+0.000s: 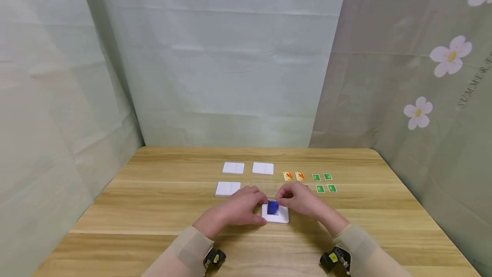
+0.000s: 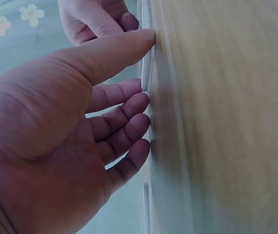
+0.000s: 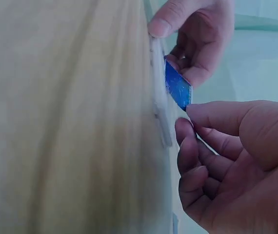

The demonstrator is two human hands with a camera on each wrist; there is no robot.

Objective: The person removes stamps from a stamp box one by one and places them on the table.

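Wooden bench (image 1: 153, 208) before pale green curtains; the right curtain (image 1: 423, 76), printed with flowers, reads "SUMMER". Left hand (image 1: 238, 209) steadies a white case (image 1: 282, 217) near the front centre, fingers straight against its edge. Right hand (image 1: 301, 200) pinches a blue card (image 1: 273, 207) tilted over the case. White cases (image 1: 233, 168) and orange and green cards (image 1: 316, 177) lie behind.

Wooden table (image 1: 153, 208) against pale green curtains (image 1: 230, 63) (one flowered).
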